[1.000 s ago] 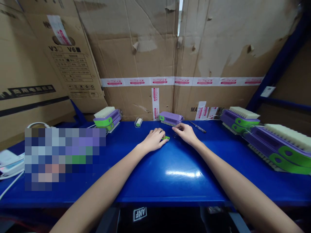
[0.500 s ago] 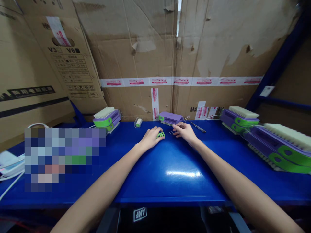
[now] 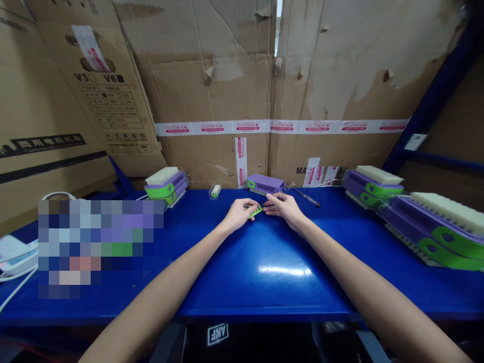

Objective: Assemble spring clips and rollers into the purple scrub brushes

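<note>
My left hand (image 3: 239, 216) is closed on a small green slotted plastic piece (image 3: 256, 212), just above the blue table. Close beside it on the right is my right hand (image 3: 284, 207), its fingers pinched on a thin metal coil spring (image 3: 289, 187). One part of the spring sticks out past the knuckles to the upper right; a short coiled end shows near the green piece. Whether the two touch I cannot make out. Behind both hands sits a purple brush body (image 3: 265, 183) with bristles underneath and a green end.
A screwdriver (image 3: 308, 197) lies right of the hands. Back left is a small clear case (image 3: 215, 191) with a green-and-white item. Purple-green brushes stand at left (image 3: 166, 186) and right (image 3: 372, 186). A cardboard wall (image 3: 212, 91) closes off the back; a blurred patch covers the left.
My left hand has moved slightly right with the green piece, which is now tilted. My right hand has shifted a little, bringing the spring's end close to that piece.
</note>
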Tool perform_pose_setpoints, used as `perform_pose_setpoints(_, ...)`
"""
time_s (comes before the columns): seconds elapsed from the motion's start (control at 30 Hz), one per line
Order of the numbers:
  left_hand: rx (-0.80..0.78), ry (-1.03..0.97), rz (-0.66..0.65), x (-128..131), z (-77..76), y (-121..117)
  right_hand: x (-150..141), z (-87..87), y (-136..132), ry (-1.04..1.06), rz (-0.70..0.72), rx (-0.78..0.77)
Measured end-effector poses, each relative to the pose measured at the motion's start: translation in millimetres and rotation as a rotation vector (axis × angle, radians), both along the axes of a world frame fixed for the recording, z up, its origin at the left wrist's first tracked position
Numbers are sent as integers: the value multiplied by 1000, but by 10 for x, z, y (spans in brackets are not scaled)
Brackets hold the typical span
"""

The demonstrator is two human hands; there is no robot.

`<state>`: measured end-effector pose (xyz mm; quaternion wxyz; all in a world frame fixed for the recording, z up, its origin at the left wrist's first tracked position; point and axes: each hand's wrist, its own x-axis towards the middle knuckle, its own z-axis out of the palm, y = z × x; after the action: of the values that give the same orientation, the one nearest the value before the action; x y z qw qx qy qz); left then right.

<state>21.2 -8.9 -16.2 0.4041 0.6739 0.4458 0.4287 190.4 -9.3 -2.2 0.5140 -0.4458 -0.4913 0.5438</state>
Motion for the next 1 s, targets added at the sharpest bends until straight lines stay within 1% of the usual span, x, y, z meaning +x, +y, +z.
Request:
perform_pose_setpoints(0.1,-116,-126,-16,20,45,-30,7,-10,10,17,-7,5)
perform_pose_setpoints(0.2,-173,-169,-14,22,78,-61,13,-18,8,15,4,23)
perform_pose_setpoints(0.33,-190,-196,-30,-3,61,-51,5,-17,-19,24,76,65)
perform_pose_setpoints(0.47,-177,-231,-94,-31,31,-25,-2,-8,-46,-1,169,131)
perform_pose_setpoints(0.57,-164,-252,-128,-36,30,-30,5,3,-57,12,215,146)
perform_pose_setpoints(0.73,-201,-290,-138,-11,52,-63,20,19,-59,83,200,98)
perform_pose_setpoints(0.87,-230,-349,-130,11,98,-91,20,10,-42,145,188,89)
perform_pose_setpoints(1.0,-251,-413,-176,25,166,-131,17,7,-30,177,183,88)
